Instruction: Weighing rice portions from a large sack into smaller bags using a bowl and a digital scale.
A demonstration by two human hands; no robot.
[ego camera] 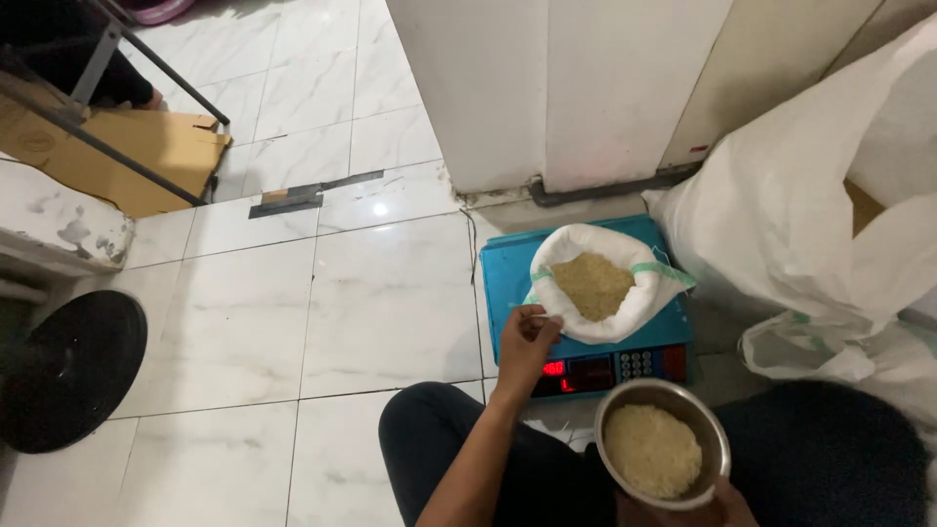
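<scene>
The left hand (527, 337) is pinched on the rim of the small white sack (625, 312), already part full of rice, mid-frame on the blue scale (503, 273). The right hand (727, 507) is wrapped around a steel bowl (708, 429), lower right, with rice left inside.

floor tiles (322, 293): glossy marbled white, centre left
steel bowl (712, 429): shiny metal, lower right
small sack (639, 293): matt woven plastic
scale (503, 273): smooth blue plastic
cardboard (146, 146): matt, upper left

The right hand (727, 507) is being cut off by the bottom edge, with only fingertips showing under the steel bowl (664, 444). The scale (508, 283) platform is being largely hidden by the small sack (644, 298). The large white sack (800, 215) is being cropped at the right edge.
</scene>
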